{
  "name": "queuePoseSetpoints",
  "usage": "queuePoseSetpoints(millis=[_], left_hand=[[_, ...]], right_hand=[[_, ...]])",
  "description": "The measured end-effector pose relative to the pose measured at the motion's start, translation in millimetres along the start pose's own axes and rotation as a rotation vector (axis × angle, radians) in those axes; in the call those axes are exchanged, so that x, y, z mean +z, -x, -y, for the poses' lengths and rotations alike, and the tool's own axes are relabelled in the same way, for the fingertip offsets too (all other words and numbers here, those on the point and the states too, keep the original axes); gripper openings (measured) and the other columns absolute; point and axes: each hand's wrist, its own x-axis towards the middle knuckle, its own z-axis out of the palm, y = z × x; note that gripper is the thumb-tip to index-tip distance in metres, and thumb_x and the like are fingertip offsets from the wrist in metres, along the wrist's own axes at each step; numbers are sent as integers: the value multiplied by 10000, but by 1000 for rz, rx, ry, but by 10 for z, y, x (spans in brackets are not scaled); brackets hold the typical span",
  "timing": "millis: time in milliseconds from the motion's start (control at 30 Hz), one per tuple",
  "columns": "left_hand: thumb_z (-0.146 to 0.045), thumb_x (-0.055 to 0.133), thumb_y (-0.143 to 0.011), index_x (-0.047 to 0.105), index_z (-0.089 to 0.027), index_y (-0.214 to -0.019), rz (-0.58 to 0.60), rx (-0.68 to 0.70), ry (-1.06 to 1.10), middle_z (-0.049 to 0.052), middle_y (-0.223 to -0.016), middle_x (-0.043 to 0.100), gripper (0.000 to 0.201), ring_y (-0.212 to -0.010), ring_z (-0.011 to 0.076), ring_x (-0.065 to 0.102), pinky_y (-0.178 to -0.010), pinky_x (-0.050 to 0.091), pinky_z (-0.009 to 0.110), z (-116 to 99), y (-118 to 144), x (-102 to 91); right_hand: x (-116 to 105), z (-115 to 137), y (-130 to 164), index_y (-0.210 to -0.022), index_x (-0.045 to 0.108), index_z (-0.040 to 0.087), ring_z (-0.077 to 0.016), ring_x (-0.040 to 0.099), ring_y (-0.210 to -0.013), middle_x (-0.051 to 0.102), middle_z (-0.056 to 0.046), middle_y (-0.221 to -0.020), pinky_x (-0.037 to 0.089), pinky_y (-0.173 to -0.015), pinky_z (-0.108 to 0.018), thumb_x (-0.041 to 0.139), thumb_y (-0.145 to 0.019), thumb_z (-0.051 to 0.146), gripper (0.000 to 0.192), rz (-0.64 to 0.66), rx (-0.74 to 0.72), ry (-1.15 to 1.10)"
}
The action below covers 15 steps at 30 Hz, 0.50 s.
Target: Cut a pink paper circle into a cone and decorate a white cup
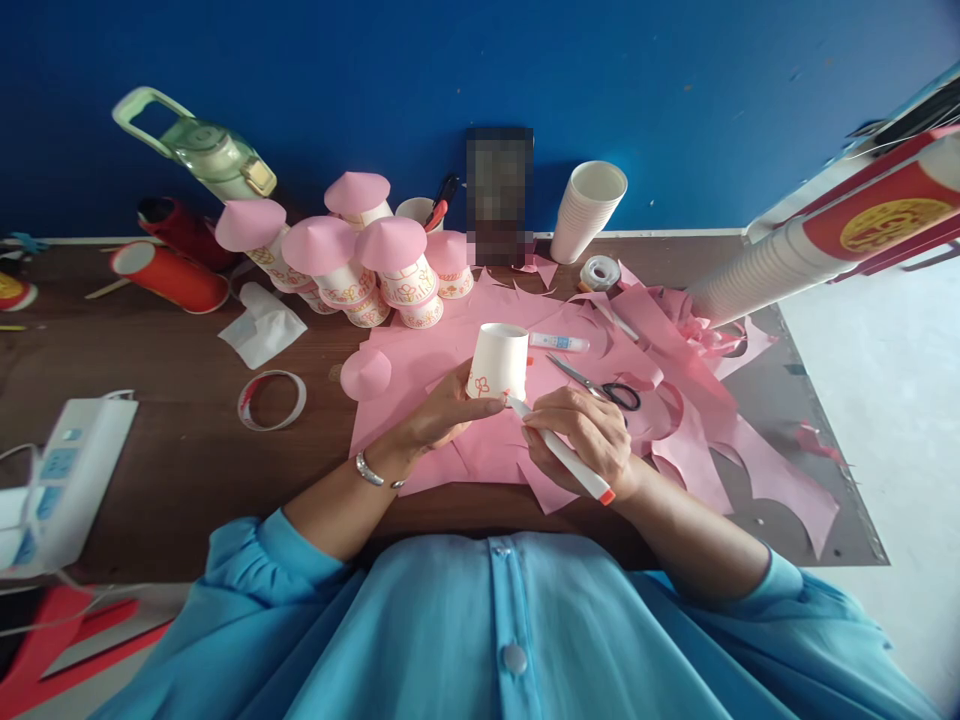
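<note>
A white paper cup (499,355) is gripped in my left hand (450,408), its wide end low and orange-red flower drawings near the lower edge. My right hand (589,435) is closed round a white marker pen (566,458) with an orange-red end; its tip meets the cup near the lower rim. Pink paper sheets (427,450) lie beneath both hands. Just beyond my right hand are scissors (592,382) with black handles and a glue stick (559,343). A small pink paper cone (366,374) rests left of the cup.
Several decorated cups with pink cone roofs (321,245) stand at the back left. A stack of white cups (589,212) leans by the blue wall, near a tape roll (600,272). Another tape ring (271,400), a tissue (262,325) and a power strip (82,480) lie left.
</note>
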Motion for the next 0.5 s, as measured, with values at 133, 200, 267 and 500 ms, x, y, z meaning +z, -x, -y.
queuePoseSetpoints(millis=[133,200,267,500], left_hand=[[-347,891,-777,686,-182,-1088,1,-7,-6,37,-965,684,408,-904,205,616,-859,478,362,-20,-2,14],[-356,899,-766,684,-174,-1059,-2,-9,2,34,-942,684,406,-884,199,619,-850,482,360,-28,-3,22],[-358,904,-758,683,-171,-1056,-11,-12,10,35,-937,691,416,-876,195,627,-839,486,353,-33,-3,29],[-347,895,-768,695,-167,-1034,-9,-21,16,61,-984,732,379,-941,225,672,-890,501,377,-48,2,48]], right_hand=[[-3,-4,2,-1056,612,184,-162,700,-652,712,-39,-779,615,-590,-281,660,-900,46,213,3,3,-10],[-8,-6,0,-1068,610,194,-157,703,-654,713,-30,-783,617,-588,-276,657,-906,54,219,6,15,-9],[-14,-8,-4,-1078,608,204,-154,706,-654,713,-21,-784,616,-583,-271,651,-910,59,226,3,25,0],[-31,-10,-11,-1059,604,201,-150,691,-632,705,-19,-766,599,-566,-261,631,-910,59,207,-4,35,15]])
